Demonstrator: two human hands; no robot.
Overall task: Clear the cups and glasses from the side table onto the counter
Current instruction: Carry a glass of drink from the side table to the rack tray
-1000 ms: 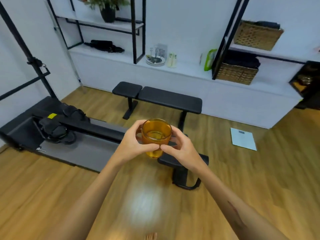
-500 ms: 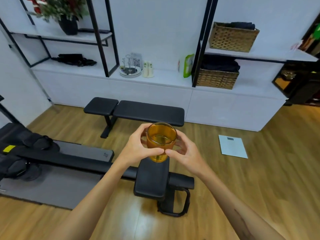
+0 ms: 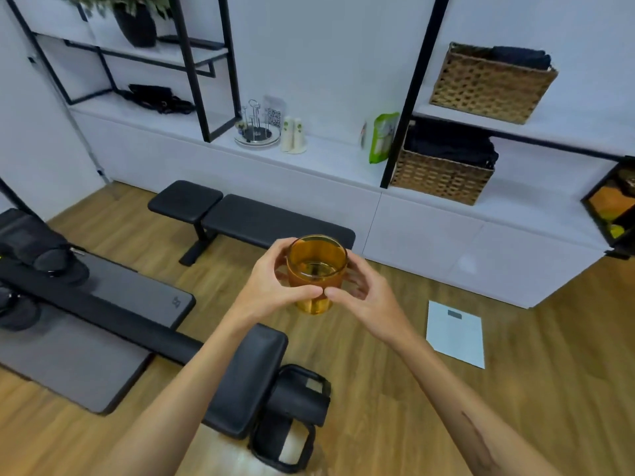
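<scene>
An amber glass is upright in mid-air at the centre of the view, over the wooden floor. My left hand wraps its left side and my right hand wraps its right side, thumbs meeting at the front. The white counter runs along the far wall, behind a black bench. On it stand a round cup rack and a pair of small white bottles. The side table is out of view.
A black workout bench stands between me and the counter. A black exercise machine with a padded seat lies low at left and below my arms. A white scale lies on the floor. Wicker baskets sit at right.
The view has moved forward and to the right toward the counter, which now looks closer. Both hands keep the same hold on the glass.
</scene>
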